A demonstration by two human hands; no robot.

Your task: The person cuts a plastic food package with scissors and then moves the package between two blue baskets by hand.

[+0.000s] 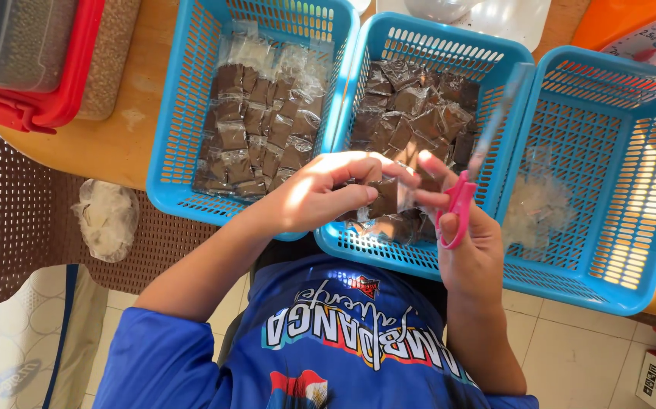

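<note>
Small clear packet [385,195] with a dark brown block inside, held over the near edge of the middle blue basket [449,47], between both hands. Looks light and small; the plastic film is thin, soft and probably slippery, while the brown block inside seems firmer, so the grip likely belongs on the block, leaving the loose film edge free (that edge is the floppy part). Not fragile as far as I can judge, though the film would tear or crease easily.

Left hand [320,193] pinches the packet, fingers curled narrow around it from the left. Right hand [473,246] has its fingers through the pink handles of scissors [464,193], blades pointing up and away, motion-blurred, so I cannot tell whether the blades are open or closed.

Middle basket holds a loose heap of similar brown packets. Left blue basket [184,113] has the same packets in neater rows. Right blue basket [646,182] holds only a few clear film scraps [536,208]. All three sit on a wooden table [123,136]. Red tray [48,106] at far left, crumpled plastic bag [106,218] below the table edge.
</note>
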